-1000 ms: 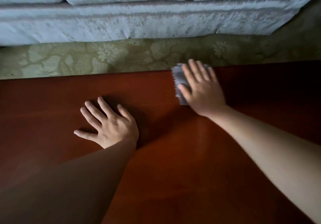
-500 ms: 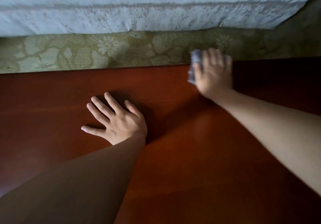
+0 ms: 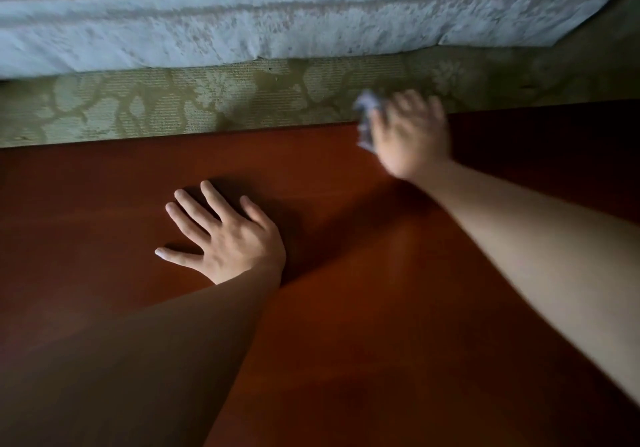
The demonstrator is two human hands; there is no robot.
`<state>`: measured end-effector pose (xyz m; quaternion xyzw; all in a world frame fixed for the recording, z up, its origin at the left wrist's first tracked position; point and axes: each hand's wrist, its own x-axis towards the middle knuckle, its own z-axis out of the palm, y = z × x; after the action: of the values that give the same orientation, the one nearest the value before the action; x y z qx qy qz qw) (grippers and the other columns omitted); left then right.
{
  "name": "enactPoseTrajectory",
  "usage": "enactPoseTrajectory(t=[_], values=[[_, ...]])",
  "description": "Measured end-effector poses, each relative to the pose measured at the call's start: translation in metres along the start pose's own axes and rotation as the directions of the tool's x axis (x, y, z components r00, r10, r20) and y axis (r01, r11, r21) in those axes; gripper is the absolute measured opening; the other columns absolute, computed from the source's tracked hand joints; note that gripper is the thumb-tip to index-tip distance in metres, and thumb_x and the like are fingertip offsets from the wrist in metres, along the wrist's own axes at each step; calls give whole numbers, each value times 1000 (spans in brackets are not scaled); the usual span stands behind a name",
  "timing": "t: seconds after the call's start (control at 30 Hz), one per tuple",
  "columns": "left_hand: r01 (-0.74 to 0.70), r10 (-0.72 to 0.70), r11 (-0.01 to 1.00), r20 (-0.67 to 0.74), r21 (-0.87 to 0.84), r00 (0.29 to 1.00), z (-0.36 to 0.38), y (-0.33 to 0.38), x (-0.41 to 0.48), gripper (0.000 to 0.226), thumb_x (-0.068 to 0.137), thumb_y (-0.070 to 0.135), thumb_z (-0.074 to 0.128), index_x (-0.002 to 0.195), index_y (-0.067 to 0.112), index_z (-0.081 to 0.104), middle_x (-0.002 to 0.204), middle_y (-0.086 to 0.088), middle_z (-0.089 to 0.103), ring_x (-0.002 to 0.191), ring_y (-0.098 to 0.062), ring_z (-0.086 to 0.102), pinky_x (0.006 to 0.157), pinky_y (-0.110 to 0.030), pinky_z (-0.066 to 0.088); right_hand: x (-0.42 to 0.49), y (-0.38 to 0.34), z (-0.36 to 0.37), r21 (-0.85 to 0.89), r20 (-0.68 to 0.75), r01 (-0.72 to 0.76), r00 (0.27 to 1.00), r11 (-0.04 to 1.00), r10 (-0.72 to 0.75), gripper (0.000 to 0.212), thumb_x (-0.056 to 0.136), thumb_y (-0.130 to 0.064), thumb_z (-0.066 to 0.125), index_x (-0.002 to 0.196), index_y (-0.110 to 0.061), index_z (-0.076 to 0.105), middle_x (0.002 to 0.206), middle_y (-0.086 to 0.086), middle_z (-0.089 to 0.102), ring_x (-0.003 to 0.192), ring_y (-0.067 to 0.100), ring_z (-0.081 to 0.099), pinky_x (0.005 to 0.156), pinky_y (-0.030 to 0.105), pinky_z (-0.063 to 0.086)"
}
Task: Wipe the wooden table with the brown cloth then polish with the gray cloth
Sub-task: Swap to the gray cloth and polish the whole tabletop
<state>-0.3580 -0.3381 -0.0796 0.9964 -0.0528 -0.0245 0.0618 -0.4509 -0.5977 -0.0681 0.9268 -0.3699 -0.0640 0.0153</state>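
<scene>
Head view: the right hand (image 3: 410,134) is blurred at the far edge of the table (image 3: 346,308), fingers curled over the gray cloth (image 3: 366,124), which bunches out on its left side. The left hand (image 3: 228,238) lies flat and spread, holding nothing, nearer the person (likely bracing). Unpolished wood lies mostly leftward and nearer.

Single head-worn view, looking forward and steeply down from close above the counter (image 3: 346,360); far edge and sofa (image 3: 242,20) fill the top.
</scene>
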Motion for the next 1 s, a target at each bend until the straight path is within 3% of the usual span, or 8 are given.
enactPoseTrajectory(t=[0.1, 0.23, 0.47, 0.63, 0.73, 0.8, 0.87, 1.0], values=[[0, 0, 1000, -11, -1, 1000, 1, 2, 0, 65, 103, 51, 21, 161, 23, 21, 171, -9, 11, 159, -25, 1, 117, -75, 1, -22, 88, 8, 28, -27, -228, 973, 973, 229, 67, 105, -52, 19, 153, -12, 44, 159, 16, 43, 155, 35, 25, 120, 66, 18], [-2, 2, 1000, -5, -8, 1000, 1, 2, -1, 65, 103, 50, 22, 162, 22, 22, 171, -10, 11, 159, -26, 1, 117, -76, 1, -43, 95, 2, 94, -12, -370, 928, 924, 373, 71, 106, -48, 12, 163, -8, 25, 172, 15, 20, 161, 31, 7, 126, 65, 4], [-11, 11, 1000, 3, -25, 1000, -2, 2, 1, 65, 103, 51, 20, 162, 23, 22, 172, -10, 10, 159, -26, 0, 117, -75, -1, -54, -29, -1, 102, -131, -9, 991, 995, 23, 69, 106, -48, 25, 161, -8, 34, 169, 16, 28, 159, 31, 23, 128, 57, 15], [-22, 21, 994, -10, -108, 1000, -2, -1, 4, 61, 104, 46, 17, 160, 24, 29, 171, -8, 13, 159, -25, 2, 119, -71, -2, -90, -119, -1, 128, -128, 134, 985, 983, -118, 71, 106, -51, 21, 165, -13, 26, 173, 9, 21, 161, 26, 15, 129, 54, 9], [-29, 27, 985, -14, -168, 1000, -5, -2, 5, 63, 104, 47, 15, 160, 24, 30, 171, -7, 13, 159, -25, 1, 121, -67, -3, -110, -114, 4, 127, -112, 184, 979, 975, -170, 68, 107, -52, 21, 166, -19, 23, 174, 4, 19, 161, 22, 14, 130, 51, 7], [-90, 93, 972, 4, -216, 996, -8, -7, 3, 63, 104, 49, 14, 161, 24, 29, 172, -6, 13, 159, -24, 0, 123, -62, -4, -128, -85, 7, 115, -95, 142, 987, 983, -132, 66, 108, -51, 20, 166, -20, 23, 174, 2, 19, 161, 20, 15, 130, 49, 7], [-257, 266, 922, -6, -289, 964, -10, -22, -4, 64, 106, 49, 16, 162, 21, 27, 171, -5, 16, 159, -22, 4, 126, -54, -3, -147, -45, 11, 95, -66, 46, 997, 994, -40, 66, 108, -51, 16, 167, -20, 22, 174, 3, 19, 161, 22, 15, 130, 51, 10], [-598, 626, 727, -30, -337, 779, -14, -71, -50, 60, 106, 44, 26, 160, 17, 32, 170, -7, 22, 158, -22, 13, 128, -45, 5, -201, 43, 18, 94, 3, -220, 975, 971, 221, 71, 106, -52, 7, 167, -17, 16, 174, 9, 15, 161, 26, 11, 129, 56, 10]])
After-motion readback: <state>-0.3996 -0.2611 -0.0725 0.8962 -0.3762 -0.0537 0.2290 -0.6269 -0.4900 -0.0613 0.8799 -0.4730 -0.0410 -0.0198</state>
